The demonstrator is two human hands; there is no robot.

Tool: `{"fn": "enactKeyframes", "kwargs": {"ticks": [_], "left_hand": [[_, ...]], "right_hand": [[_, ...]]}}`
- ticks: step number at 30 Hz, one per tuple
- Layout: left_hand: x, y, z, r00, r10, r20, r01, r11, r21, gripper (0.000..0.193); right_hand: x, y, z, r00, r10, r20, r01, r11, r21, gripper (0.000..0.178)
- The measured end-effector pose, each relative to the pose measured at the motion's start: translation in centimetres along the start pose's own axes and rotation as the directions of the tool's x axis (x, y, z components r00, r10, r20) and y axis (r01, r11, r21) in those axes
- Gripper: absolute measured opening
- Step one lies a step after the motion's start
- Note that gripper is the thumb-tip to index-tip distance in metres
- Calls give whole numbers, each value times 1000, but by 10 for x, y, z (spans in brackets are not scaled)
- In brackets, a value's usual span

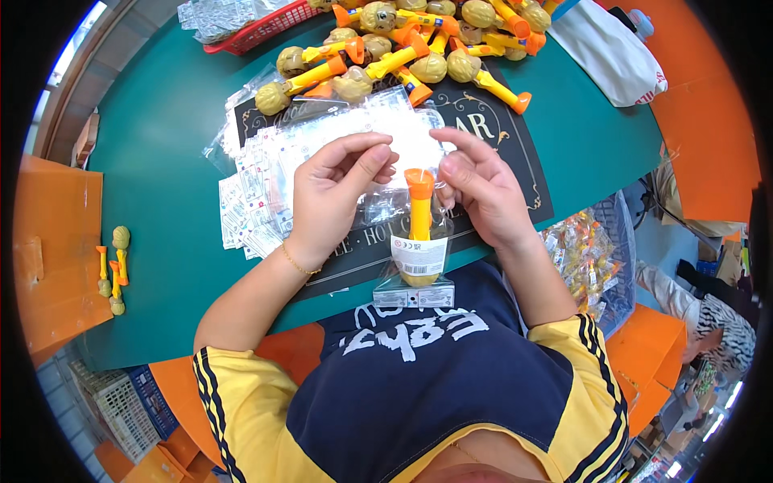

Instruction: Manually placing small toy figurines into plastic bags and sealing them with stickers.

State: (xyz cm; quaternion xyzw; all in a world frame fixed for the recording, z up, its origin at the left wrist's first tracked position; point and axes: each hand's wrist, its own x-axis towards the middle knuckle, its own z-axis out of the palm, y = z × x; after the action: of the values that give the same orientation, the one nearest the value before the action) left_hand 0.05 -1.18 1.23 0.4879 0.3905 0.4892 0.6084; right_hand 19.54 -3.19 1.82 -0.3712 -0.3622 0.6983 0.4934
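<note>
Between my hands, at the table's near edge, is a toy with an orange end and yellow handle (419, 211) in a clear plastic bag. A white label with a barcode (419, 256) covers part of it, and a printed white strip (413, 295) crosses the bag's bottom. My left hand (340, 173) is closed left of the orange end, thumb against the curled fingers; whatever it pinches, if anything, cannot be made out. On the other side, my right hand (481, 183) has its index finger stretched away from the thumb. Its lower fingers are beside the bag, and contact is unclear.
Clear plastic bags (322, 141) and printed slips (245, 201) lie on a black mat (515, 161). Several gold-headed toys (394, 60) are heaped behind, beside a red basket (266, 30). More lie at left (119, 266). A bin of bagged toys (618, 241) is at right.
</note>
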Motion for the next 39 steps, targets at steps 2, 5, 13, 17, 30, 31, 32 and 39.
{"fn": "enactKeyframes", "kwargs": {"ticks": [2, 5, 13, 17, 30, 31, 32, 39], "left_hand": [[1, 1, -1, 1000, 20, 14, -20, 999, 29, 19], [2, 6, -4, 994, 66, 84, -79, 984, 158, 21], [4, 12, -5, 962, -120, 246, 130, 991, -25, 28], [4, 9, -8, 939, -114, 325, 100, 993, 59, 22], [10, 5, -16, 887, -73, 456, 83, 997, -3, 12], [10, 3, -16, 888, -73, 455, 83, 997, -2, 12], [9, 0, -16, 894, -73, 441, 88, 996, -13, 14], [12, -3, -20, 906, -85, 415, 104, 994, -24, 18]], "right_hand": [[0, 0, -2, 1000, 23, 1, -23, 1000, -21, 31], [-1, 1, -10, 998, 32, 50, -31, 999, -33, 31], [-4, -7, -18, 982, 53, 182, -68, 995, 76, 30], [-2, -3, -25, 977, 42, 211, -55, 997, 54, 27], [5, -14, -44, 919, -3, 394, 48, 994, -103, 16], [4, -17, -43, 918, -3, 396, 48, 994, -103, 16], [4, -19, -43, 926, 26, 376, 37, 987, -159, 16], [4, -37, -37, 955, 35, 294, 81, 924, -374, 19]]}}
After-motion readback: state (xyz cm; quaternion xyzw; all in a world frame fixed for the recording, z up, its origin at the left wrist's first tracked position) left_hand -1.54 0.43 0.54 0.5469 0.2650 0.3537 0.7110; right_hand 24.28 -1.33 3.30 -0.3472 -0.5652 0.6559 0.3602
